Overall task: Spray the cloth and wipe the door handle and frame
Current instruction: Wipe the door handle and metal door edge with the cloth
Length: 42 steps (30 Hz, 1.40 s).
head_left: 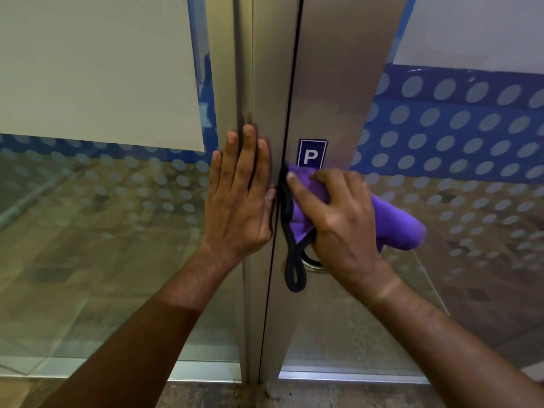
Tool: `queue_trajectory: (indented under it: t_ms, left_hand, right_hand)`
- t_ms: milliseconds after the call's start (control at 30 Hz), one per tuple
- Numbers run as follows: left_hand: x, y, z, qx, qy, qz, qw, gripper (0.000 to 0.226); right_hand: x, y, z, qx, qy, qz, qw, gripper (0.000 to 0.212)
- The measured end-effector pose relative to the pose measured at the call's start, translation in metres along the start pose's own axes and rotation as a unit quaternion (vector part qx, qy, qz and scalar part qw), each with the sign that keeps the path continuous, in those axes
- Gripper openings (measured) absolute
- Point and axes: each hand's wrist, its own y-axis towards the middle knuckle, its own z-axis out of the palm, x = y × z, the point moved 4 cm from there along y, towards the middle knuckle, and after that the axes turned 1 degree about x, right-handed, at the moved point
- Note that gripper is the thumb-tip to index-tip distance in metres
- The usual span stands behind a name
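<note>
My right hand (338, 219) grips a purple cloth (394, 222) with a black edge and presses it against the metal door frame (326, 92), just below a small blue "P" sticker (311, 154). A black loop of the cloth's edging (294, 269) hangs down over the frame. Beneath my right hand a bit of the metal door handle (312, 265) shows; most of it is hidden. My left hand (240, 192) lies flat with straight fingers on the left frame post (262, 69), beside the dark gap between the doors. No spray bottle is in view.
Glass panels (88, 231) flank the frame on both sides, with blue dotted film bands (459, 128) and white sheets (97, 66) above. The bottom rail (347, 376) and a strip of floor (323, 396) lie below.
</note>
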Motion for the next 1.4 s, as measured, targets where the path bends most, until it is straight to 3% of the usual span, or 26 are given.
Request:
queue_trajectory:
  t_ms: [133,300,367,467,567,633,733,800,900,933,1000,1100,1200,1300,1367,1400]
  left_hand:
    - [0.0,0.0,-0.001,-0.002,0.007,-0.008,1.0,0.068]
    - [-0.001,0.0,-0.001,-0.004,0.007,-0.006,1.0,0.068]
    - [-0.001,0.001,-0.001,-0.004,0.003,-0.005,1.0,0.067]
    - [0.001,0.0,-0.001,-0.007,0.006,-0.006,1.0,0.068]
    - [0.001,0.0,-0.001,-0.004,0.011,-0.004,1.0,0.069]
    - [0.002,0.0,0.001,-0.005,0.014,-0.004,1.0,0.07]
    - [0.002,-0.001,0.003,-0.006,0.022,-0.004,1.0,0.07]
    - [0.003,0.0,0.004,-0.007,0.022,-0.002,1.0,0.07]
    - [0.002,0.0,0.004,-0.018,0.025,0.0,1.0,0.068]
    - [0.002,-0.001,0.004,-0.021,0.025,0.001,0.999,0.068]
    - [0.002,0.0,0.004,-0.02,0.022,0.001,1.0,0.068]
    - [0.003,-0.001,0.004,-0.019,0.018,0.003,1.0,0.069]
    - [0.003,-0.001,0.004,-0.017,0.023,0.004,1.0,0.067]
    - [0.003,-0.002,0.005,-0.018,0.026,0.004,0.999,0.064]
    - [0.003,-0.001,0.005,-0.018,0.026,0.004,0.999,0.064]
    - [0.003,-0.002,0.005,-0.019,0.025,0.005,0.999,0.064]
  right_hand:
    - [-0.01,-0.028,0.002,0.116,-0.036,-0.059,0.991,0.034]
    - [-0.012,-0.009,-0.004,0.009,-0.004,0.05,0.999,0.03]
    - [-0.003,-0.006,-0.001,0.023,-0.02,-0.003,1.0,0.029]
    - [0.0,-0.018,0.001,0.109,-0.064,-0.073,0.989,0.027]
    - [-0.012,-0.019,-0.008,0.127,-0.036,-0.002,0.991,0.034]
    - [-0.027,-0.016,-0.026,0.058,0.039,0.095,0.993,0.035]
    - [-0.055,-0.016,-0.056,-0.058,0.144,0.207,0.966,0.026]
    - [-0.063,-0.022,-0.069,-0.105,0.234,0.28,0.925,0.023]
    - [-0.064,-0.024,-0.075,-0.109,0.297,0.385,0.867,0.022]
    - [-0.067,-0.024,-0.076,-0.123,0.318,0.425,0.838,0.021]
    - [-0.082,-0.027,-0.076,-0.155,0.413,0.501,0.744,0.033]
    - [-0.085,-0.035,-0.062,-0.083,0.579,0.526,0.618,0.04]
    - [-0.071,-0.063,-0.043,-0.052,0.56,0.603,0.565,0.043]
    - [-0.071,-0.077,-0.04,-0.11,0.511,0.624,0.581,0.013]
    - [-0.072,-0.076,-0.045,-0.149,0.479,0.591,0.632,0.037]
    - [-0.071,-0.072,-0.05,-0.151,0.432,0.561,0.69,0.047]
